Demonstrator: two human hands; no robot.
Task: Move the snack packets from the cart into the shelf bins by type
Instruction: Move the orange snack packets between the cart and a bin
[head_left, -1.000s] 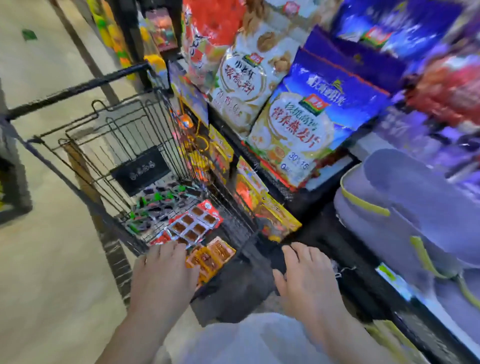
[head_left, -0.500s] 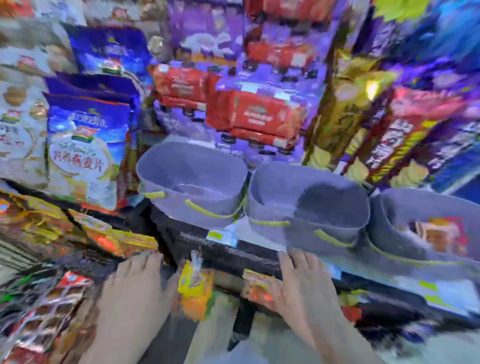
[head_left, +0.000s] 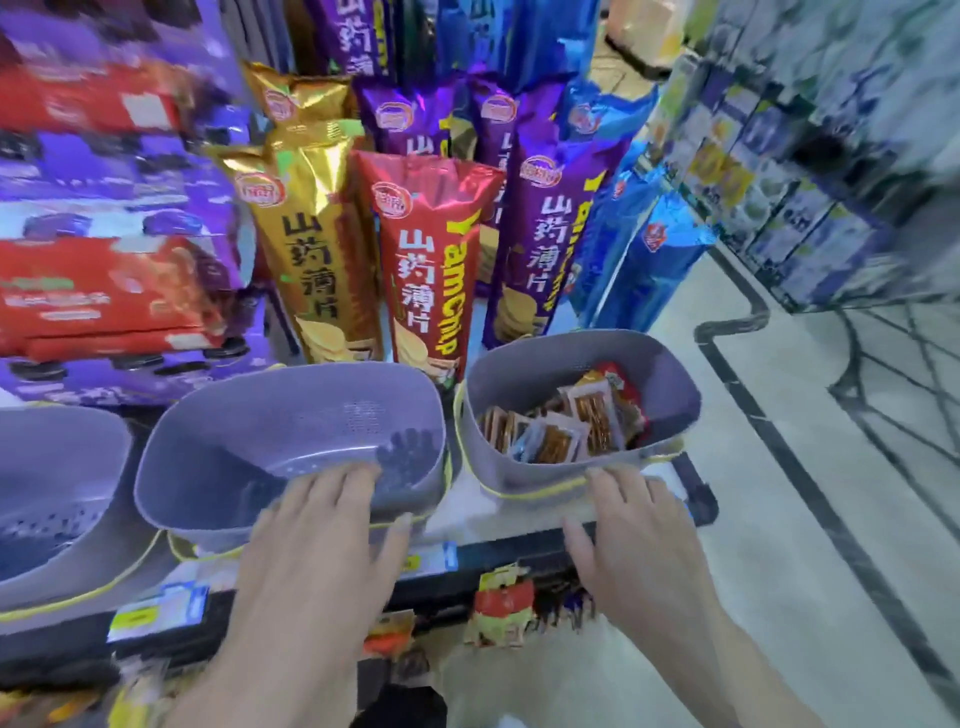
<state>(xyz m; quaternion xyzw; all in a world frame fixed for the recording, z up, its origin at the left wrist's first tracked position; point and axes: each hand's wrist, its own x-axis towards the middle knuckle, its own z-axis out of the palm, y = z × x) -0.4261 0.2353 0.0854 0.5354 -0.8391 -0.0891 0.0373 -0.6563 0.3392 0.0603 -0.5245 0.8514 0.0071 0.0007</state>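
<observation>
Hands (head_left: 322, 540) (head_left: 639, 540) have risen; fingers (head_left: 337, 480) straight, seemingly touching bins (head_left: 208, 467) (head_left: 519, 470).

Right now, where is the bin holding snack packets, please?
The filled bin sits right of centre in the head view, beside the empty bin, just beyond the right hand.

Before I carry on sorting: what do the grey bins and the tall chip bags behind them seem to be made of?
Grey bins: most likely moulded plastic with a matte finish. The walls are smooth and rounded, one floor has a grid of small holes, and a yellow trim line runs around the outside.
Tall chip bags: probably metallised foil film, glossy. They show bright glints and sharp creases at the crimped tops.
</observation>
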